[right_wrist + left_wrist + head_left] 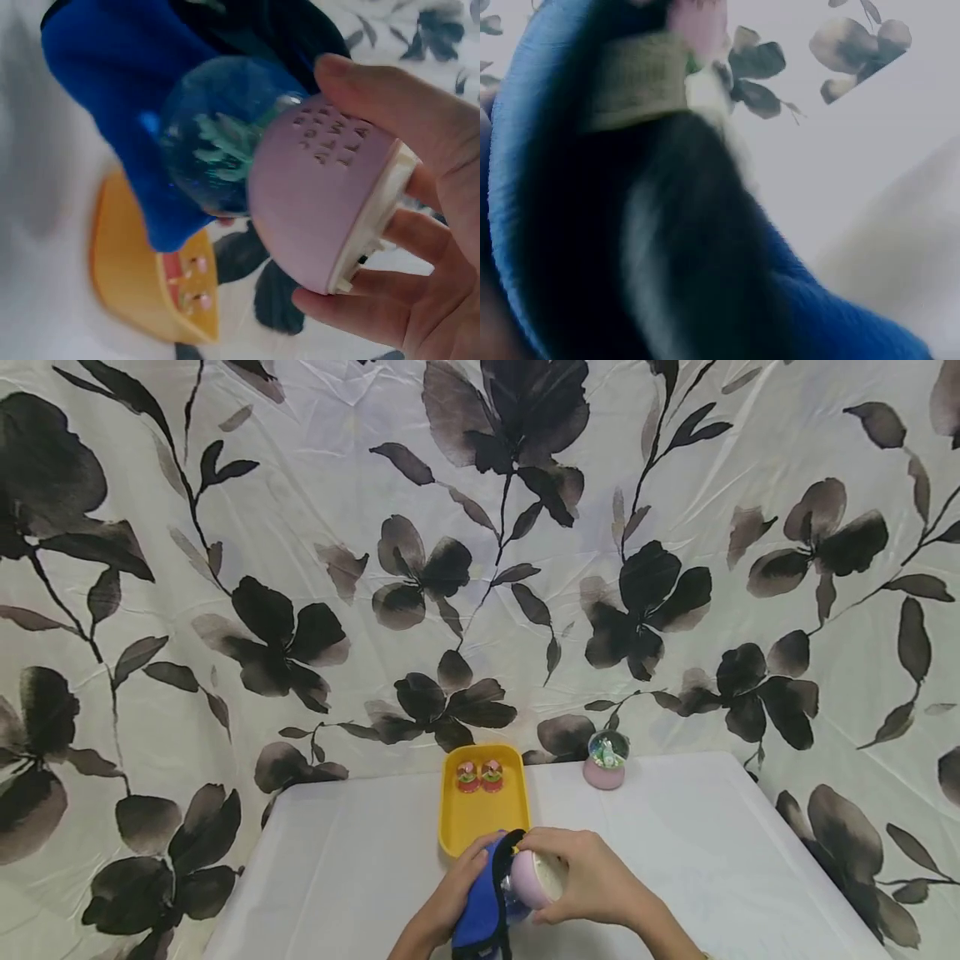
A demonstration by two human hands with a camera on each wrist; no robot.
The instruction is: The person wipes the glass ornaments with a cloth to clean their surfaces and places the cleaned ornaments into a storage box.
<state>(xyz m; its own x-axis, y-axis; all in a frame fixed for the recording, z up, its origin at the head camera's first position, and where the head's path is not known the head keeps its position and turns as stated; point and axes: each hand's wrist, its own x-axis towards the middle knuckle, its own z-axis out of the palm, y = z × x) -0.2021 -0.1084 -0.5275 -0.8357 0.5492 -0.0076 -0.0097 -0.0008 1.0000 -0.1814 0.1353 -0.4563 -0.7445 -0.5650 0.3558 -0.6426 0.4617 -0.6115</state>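
Note:
My left hand (452, 892) grips a blue cloth pouch (477, 903) with black edging, low in the head view. In the left wrist view the pouch's dark opening fills much of the picture, with a pale label (641, 79) inside. Fingers and thumb of my right hand (603, 878) hold a snow globe by its lilac base (322, 195), which bears raised letters. Its clear dome (217, 139), with a pale green figure inside, points toward the pouch and overlaps its mouth in the right wrist view. The globe lies tilted on its side.
A yellow tray (483, 822) stands just beyond the hands; two small red-based ornaments (480, 777) sit at its far end. Another snow globe (605, 762) with a pink base stands at the white table's (675, 827) back edge. A flower-patterned cloth (525, 610) hangs behind.

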